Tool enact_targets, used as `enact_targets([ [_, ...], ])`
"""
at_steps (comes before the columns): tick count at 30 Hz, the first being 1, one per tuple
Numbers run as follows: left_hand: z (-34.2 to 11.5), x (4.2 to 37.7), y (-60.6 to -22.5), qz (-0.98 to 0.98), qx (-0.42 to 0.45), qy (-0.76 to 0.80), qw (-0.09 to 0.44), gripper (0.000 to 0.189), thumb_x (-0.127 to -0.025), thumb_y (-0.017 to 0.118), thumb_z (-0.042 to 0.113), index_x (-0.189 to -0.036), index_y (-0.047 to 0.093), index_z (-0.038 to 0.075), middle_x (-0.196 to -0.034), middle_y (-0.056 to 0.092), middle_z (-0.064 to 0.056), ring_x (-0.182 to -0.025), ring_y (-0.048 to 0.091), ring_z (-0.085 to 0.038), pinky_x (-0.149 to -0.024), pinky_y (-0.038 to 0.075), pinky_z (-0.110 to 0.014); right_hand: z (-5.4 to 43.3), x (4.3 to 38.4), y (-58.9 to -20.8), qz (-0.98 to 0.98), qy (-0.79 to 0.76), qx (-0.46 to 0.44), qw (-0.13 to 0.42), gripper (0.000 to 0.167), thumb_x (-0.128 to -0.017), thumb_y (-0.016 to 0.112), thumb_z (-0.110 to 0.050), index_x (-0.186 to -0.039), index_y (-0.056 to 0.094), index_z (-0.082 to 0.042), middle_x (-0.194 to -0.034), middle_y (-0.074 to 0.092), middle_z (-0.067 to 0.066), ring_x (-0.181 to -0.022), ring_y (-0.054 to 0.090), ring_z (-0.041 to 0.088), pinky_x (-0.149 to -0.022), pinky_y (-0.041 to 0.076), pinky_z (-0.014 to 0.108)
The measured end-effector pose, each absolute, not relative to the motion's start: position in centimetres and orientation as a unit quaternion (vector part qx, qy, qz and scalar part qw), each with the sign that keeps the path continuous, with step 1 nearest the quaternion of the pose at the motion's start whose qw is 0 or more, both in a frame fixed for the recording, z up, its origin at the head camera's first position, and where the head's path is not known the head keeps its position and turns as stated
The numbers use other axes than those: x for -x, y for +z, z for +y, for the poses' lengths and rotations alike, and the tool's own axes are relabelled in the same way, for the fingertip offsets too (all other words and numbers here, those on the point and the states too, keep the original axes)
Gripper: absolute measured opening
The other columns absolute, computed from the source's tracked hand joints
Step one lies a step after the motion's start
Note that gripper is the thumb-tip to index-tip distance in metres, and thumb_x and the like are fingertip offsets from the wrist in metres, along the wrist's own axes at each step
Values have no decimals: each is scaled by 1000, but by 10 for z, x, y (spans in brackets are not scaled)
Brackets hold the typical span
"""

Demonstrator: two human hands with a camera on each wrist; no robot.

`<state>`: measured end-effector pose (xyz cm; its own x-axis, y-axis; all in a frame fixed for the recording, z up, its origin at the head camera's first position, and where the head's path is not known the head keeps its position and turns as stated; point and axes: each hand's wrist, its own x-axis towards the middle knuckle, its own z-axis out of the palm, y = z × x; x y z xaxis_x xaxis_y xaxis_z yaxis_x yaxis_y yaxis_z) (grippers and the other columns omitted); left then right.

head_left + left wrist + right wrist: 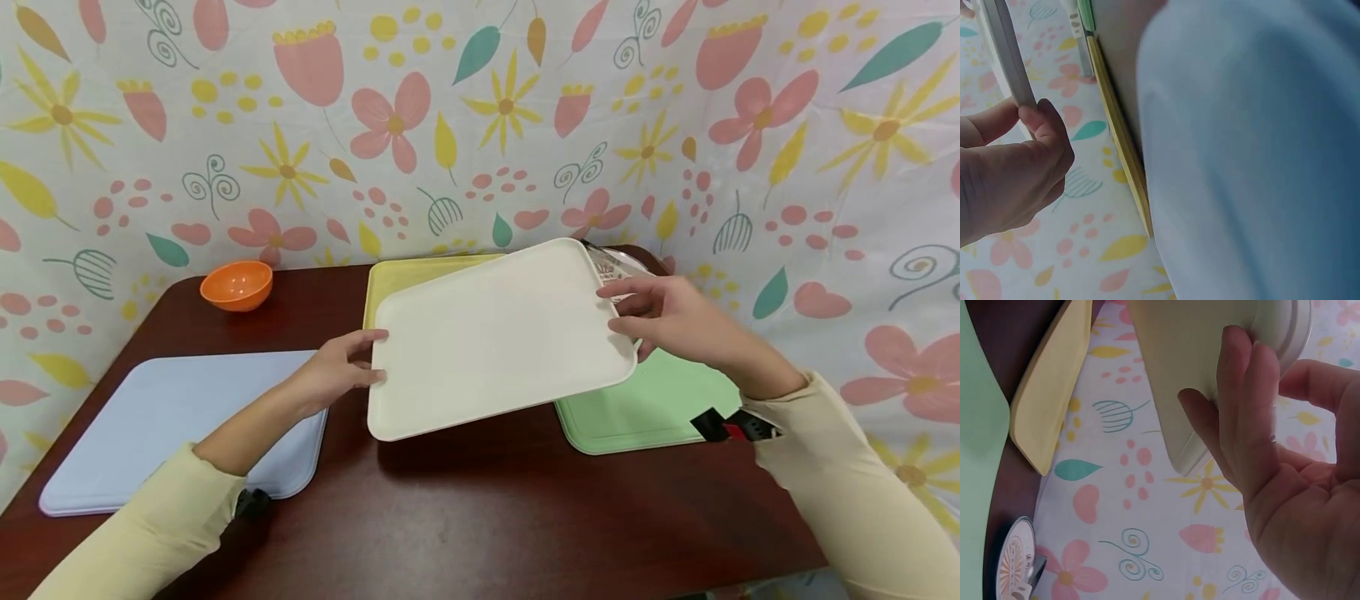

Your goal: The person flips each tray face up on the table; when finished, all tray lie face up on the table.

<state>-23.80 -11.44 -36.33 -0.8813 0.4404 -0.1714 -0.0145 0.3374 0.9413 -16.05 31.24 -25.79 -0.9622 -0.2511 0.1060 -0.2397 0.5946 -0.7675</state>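
A cream-white rectangular tray [495, 342] is held up above the table, tilted with its right end higher in the head view. My left hand [333, 375] pinches its left edge, thumb on the near face and fingers behind, as the left wrist view also shows. At the opposite end, my right hand [675, 321] grips the right edge. In the right wrist view, the fingers [1257, 406] of that hand lie along the tray's underside while the thumb is on the other side. Behind the raised tray lies a yellow tray [405, 275], partly hidden by it.
A pale blue tray [202, 408] lies on the left of the dark brown table [465, 533], and a green tray [645, 400] on the right. An orange bowl [237, 287] sits at the back left. A round patterned item [1016, 562] is near the back right. Flowered cloth [480, 125] hangs behind.
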Motion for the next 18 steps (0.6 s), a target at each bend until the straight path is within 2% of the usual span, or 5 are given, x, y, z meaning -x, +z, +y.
enact_targets([
  [7,-123,234,-361,788,-145,564,199,72,-93,65,1,-155,28,3,-150,34,-23,-115,61,-31,-89,51,-30,312,166,-269,887,-439,141,23,40,-91,66,0,-131,60,2,-110,68,27,-75,68,16,-56,58,42],
  [13,-128,230,-358,801,-142,550,191,76,-93,66,0,-156,24,3,-146,38,-25,-106,64,-27,-85,52,-31,312,171,-281,891,-427,144,60,45,-90,66,3,-134,55,5,-118,64,29,-82,70,17,-61,59,40],
  [18,-131,229,-360,807,-137,542,191,79,-92,67,0,-157,21,3,-145,37,-26,-100,63,-27,-85,52,-31,310,174,-289,879,-443,153,89,49,-88,69,2,-134,53,8,-112,67,28,-75,71,22,-63,59,40],
])
